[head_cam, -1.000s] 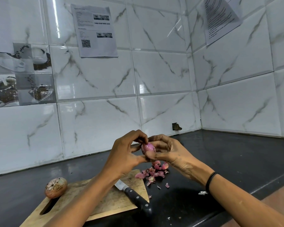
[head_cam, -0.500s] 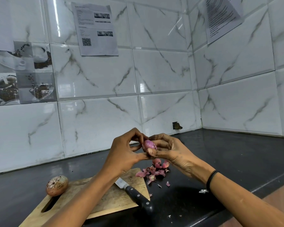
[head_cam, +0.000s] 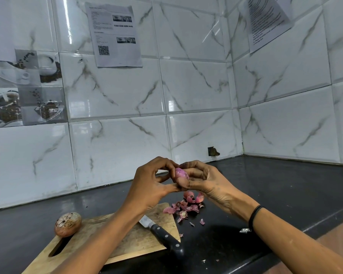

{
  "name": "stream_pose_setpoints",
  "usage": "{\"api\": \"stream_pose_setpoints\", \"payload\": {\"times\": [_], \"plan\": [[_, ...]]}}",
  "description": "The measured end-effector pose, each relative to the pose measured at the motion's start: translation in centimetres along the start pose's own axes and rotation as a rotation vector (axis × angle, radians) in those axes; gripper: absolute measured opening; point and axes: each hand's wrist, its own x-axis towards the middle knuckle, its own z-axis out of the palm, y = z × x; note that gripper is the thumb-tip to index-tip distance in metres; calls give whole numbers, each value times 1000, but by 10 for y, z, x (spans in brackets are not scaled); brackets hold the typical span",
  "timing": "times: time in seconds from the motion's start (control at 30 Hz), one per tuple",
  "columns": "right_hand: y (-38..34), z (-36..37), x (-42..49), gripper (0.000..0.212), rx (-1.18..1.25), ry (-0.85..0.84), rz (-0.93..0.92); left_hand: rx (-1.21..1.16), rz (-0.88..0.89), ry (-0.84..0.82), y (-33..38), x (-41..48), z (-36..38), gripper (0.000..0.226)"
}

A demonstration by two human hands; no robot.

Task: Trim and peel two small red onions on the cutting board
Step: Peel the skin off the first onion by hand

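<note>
I see a white marble-veined tiled wall (head_cam: 196,91) filling the view from 9 round to 3 o'clock, turning a corner at about 1 o'clock. Below it a glossy black counter (head_cam: 285,184) runs from 8 to 4 o'clock. A wooden cutting board (head_cam: 139,240) lies on the counter at 7 o'clock. Coffee-picture tiles (head_cam: 26,88) sit at 9 o'clock, one printed sheet (head_cam: 115,34) is stuck up at 11 and another (head_cam: 269,22) at 1.

Just below centre my right hand (head_cam: 204,180) curls round a small red onion (head_cam: 181,173), held in the air above the counter, while my left hand (head_cam: 152,184) pinches at its side. A black-handled knife (head_cam: 162,234) lies across the board's right corner. The second onion (head_cam: 68,224), in its skin, sits at the board's left end. Pink peelings (head_cam: 186,206) litter the counter beside the board.
</note>
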Motion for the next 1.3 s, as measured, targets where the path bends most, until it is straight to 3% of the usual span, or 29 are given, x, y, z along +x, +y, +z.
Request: {"api": "stream_pose_setpoints", "payload": {"times": [0.23,0.6,0.8,1.0,1.13,1.3], "plan": [[1,-1,0,56,-4,3,3,-30,-36,13,0,-1,0,48],[3,-3,1,59,-30,-4,10,-38,-37,-1,-6,0,1,43],[3,-3,-1,57,-38,12,16,-109,-116,-105,-11,5,-7,41],[3,-3,0,66,-98,0,42,-143,-146,-146,-17,6,-17,24],[3,-2,-1,60,-128,0,48,-107,-149,-140,-20,7,-17,22],[3,-2,-1,56,-159,20,50,92,-52,-119,-20,5,-12,11]]}}
